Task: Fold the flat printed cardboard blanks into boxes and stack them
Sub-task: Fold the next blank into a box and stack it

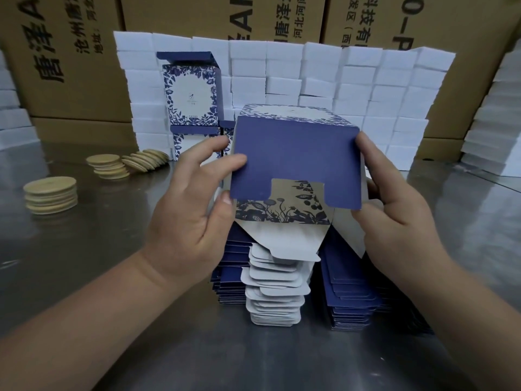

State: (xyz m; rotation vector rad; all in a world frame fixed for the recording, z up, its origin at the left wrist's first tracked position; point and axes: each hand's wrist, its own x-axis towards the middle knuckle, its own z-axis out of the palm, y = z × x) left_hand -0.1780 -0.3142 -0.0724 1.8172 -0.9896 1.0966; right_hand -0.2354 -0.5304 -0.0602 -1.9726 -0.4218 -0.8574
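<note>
Both forearms reach in from the bottom of the view, holding a half-formed navy-and-white floral-printed cardboard box above the steel table. The left hand grips the box's left side: its thumb is pressed at the lower corner of the navy flap and its fingers are curled onto the flap's face. The right hand clasps the opposite edge, with the fingertips hooked over the upper right corner and the thumb under the lower one. A white tab hangs from the box's underside.

Directly below sits a stack of flat navy-and-white cardboard blanks. Finished floral boxes stand stacked at the back left, in front of a wall of white foam blocks. Round pale wooden discs are piled at the left, with brown printed cartons behind.
</note>
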